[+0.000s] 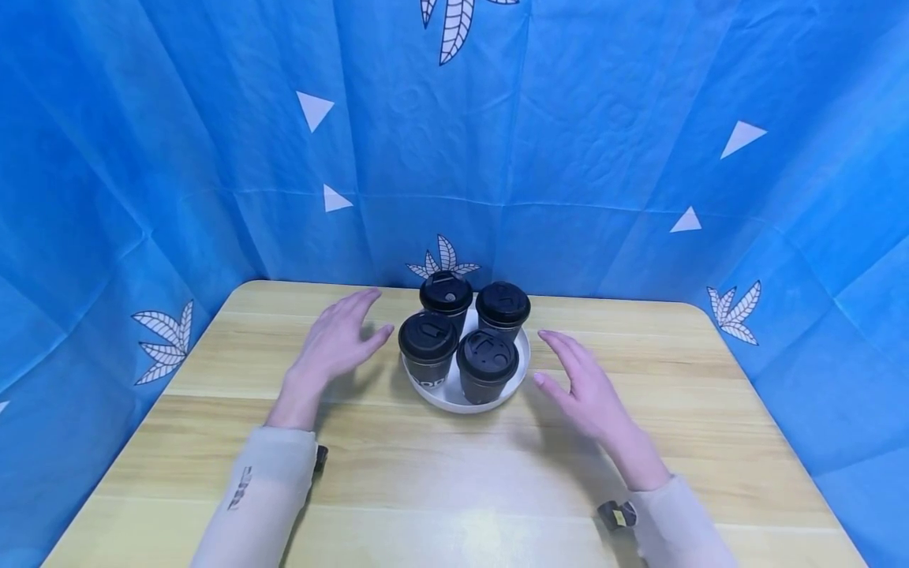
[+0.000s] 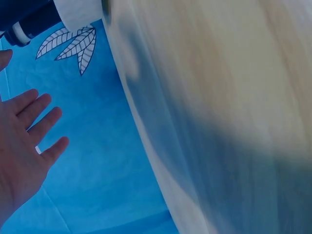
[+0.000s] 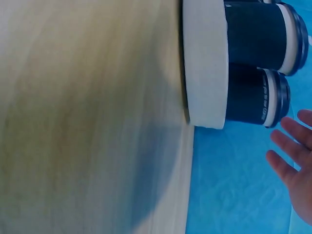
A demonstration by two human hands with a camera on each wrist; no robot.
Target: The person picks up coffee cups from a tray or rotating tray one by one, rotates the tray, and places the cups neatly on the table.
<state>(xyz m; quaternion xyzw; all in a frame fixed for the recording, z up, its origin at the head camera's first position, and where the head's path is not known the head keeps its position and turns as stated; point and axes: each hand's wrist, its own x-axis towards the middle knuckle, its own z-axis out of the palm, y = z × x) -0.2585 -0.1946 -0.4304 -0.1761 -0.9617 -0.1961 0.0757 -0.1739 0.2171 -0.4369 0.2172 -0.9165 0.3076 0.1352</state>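
Several black paper cups with black lids stand upright on a round white tray [image 1: 461,407], which sits on the table. Nearest my left hand [image 1: 339,338] is the front left cup [image 1: 428,351], with white lettering low on its side. Beside it stands the front right cup [image 1: 488,369]; behind are the back left cup [image 1: 446,293] and back right cup [image 1: 503,308]. Left of the tray, my left hand hovers with fingers spread, holding nothing. On the other side my right hand [image 1: 584,390] is also raised, fingers extended toward the tray. The right wrist view shows the tray's side wall [image 3: 205,63] apart from that hand.
The light wooden table [image 1: 454,481] has rounded back corners. A blue curtain [image 1: 604,134] with white leaves and triangles hangs behind it and along both sides. A small dark device [image 1: 616,515] is strapped at the right wrist, another [image 1: 320,459] at the left.
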